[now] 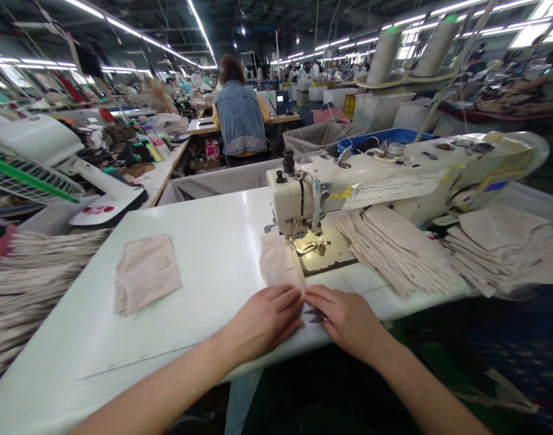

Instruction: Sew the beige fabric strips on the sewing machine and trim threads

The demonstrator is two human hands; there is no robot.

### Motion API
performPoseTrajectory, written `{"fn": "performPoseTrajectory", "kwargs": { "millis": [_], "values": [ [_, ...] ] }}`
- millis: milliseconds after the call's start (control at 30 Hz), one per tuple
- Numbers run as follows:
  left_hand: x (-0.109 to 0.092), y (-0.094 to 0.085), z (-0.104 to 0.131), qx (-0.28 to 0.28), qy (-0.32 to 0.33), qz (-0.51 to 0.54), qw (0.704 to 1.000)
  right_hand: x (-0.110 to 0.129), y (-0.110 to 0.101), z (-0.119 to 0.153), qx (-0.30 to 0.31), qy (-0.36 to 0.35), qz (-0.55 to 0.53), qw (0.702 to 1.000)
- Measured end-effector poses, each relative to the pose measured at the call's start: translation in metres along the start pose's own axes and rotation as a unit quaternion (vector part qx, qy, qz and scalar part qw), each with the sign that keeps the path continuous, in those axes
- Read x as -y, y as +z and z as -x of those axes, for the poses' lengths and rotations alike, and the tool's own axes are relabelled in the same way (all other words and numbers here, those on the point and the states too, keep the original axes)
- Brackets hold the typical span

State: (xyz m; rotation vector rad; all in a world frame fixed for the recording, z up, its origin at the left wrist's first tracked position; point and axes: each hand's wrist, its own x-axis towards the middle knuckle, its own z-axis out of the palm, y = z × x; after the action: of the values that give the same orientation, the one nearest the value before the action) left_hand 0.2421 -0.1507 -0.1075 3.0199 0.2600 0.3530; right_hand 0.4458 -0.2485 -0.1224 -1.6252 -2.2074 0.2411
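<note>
A small beige fabric piece [280, 263] lies just left of the needle area of the sewing machine [298, 205]. My left hand [276, 314] presses on its near edge, fingers together and closed on the cloth. Against it, my right hand [349, 317] pinches the same near corner with thumb and forefinger. Small thread snips [316, 315] sit in the right palm, their blades pointing left from under the fingers. Parts of the fabric's edge are hidden beneath my fingertips.
Another beige piece [148, 272] lies on the white table [213, 241] at left. Stacked beige pieces [394, 248] are right of the needle, with a second stack [507, 241] beyond. A fan [40, 151] and piled fabric [31, 290] flank the left edge. A person [240, 109] sits ahead.
</note>
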Motion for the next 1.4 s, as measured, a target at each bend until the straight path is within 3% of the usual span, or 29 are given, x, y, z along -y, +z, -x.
{"fn": "performPoseTrajectory", "kwargs": {
  "millis": [400,600,767,833,933,1167,1267,1400],
  "values": [
    [0.023,-0.002,-0.009,-0.027,0.013,0.002,1.0,-0.009,0.003,-0.021,-0.051,-0.011,0.013,0.999],
    [0.036,-0.002,-0.013,-0.027,0.021,-0.003,0.999,-0.019,-0.029,-0.007,-0.195,0.042,0.036,0.979],
    [0.046,-0.002,-0.016,-0.027,0.017,0.0,0.999,-0.054,-0.069,0.017,-0.345,0.157,0.123,0.917],
    [0.05,-0.002,-0.018,-0.024,0.014,-0.002,1.0,-0.068,-0.079,0.023,-0.349,0.206,0.173,0.897],
    [0.055,-0.003,-0.02,-0.023,0.012,-0.001,1.0,-0.084,-0.085,0.028,-0.308,0.256,0.216,0.89],
    [0.067,-0.003,-0.026,-0.021,0.008,-0.007,1.0,-0.093,-0.084,0.026,-0.252,0.27,0.229,0.9],
    [0.072,-0.004,-0.028,-0.023,0.004,-0.012,1.0,-0.09,-0.086,0.024,-0.262,0.275,0.243,0.893],
    [0.079,-0.005,-0.032,-0.02,-0.002,-0.012,1.0,-0.087,-0.09,0.024,-0.332,0.279,0.261,0.862]
  ]
}}
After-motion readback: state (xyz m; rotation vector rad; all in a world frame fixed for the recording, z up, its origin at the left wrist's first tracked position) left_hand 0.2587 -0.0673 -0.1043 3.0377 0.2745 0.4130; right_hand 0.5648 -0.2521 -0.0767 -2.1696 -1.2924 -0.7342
